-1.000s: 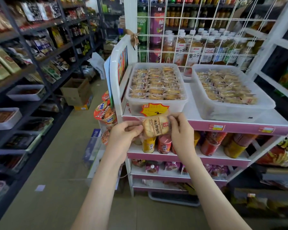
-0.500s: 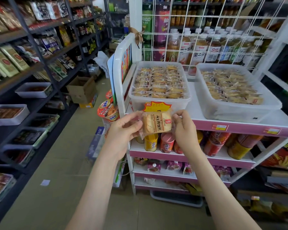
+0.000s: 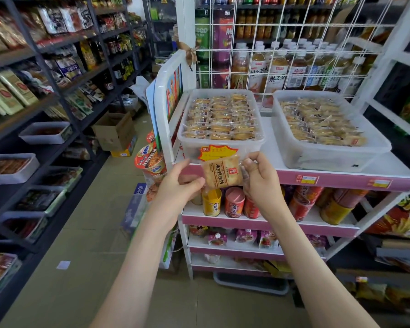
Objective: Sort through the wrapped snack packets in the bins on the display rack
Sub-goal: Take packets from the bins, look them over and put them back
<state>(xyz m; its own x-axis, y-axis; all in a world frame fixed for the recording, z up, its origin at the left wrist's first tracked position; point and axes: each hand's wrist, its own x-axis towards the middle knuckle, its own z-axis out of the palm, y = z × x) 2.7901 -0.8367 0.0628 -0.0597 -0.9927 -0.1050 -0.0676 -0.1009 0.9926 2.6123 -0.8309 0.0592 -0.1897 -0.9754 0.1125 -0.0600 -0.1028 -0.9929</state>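
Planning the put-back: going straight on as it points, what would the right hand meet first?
The right hand would likely meet the left bin first, by the yellow tag; depth is unclear.

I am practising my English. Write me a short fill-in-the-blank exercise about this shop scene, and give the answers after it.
The left hand and the right hand pinch one wrapped ____ between them.
The top shelf carries ____ clear bins.
Behind the wire grid stand drink ____.
Missing words: packet; two; bottles.
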